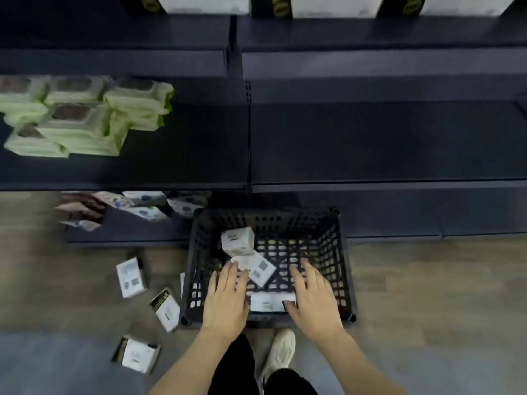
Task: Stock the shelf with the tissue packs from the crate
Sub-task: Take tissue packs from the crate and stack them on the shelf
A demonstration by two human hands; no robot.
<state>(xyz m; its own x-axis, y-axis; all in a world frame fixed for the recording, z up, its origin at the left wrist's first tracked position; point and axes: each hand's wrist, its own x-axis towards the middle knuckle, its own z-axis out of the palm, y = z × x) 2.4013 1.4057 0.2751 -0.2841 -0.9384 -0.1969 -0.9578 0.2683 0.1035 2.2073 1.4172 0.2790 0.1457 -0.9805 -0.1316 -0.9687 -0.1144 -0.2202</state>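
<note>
Both hands [228, 297] [313, 297], fingers spread and empty, over tissue packs [261, 267] inside crate [346, 266]

One black perforated plastic crate [196, 252] sits on the floor. Three white boxed tissue packs [238, 241] lie in it, and four more white packs [131, 277] lie on the wood floor beside it. Pale green soft packs [77, 121] are stacked on the dark shelf [370, 143]; their number is unclear. Two hands, left [226, 295] and right [313, 295], are visible.

Crate [339, 260] set on floor [427, 295] before shelf [370, 143]; three tissue packs [238, 240] held in crate, loose packs [131, 277] scattered left, stacked packs [77, 118] on shelf left
</note>
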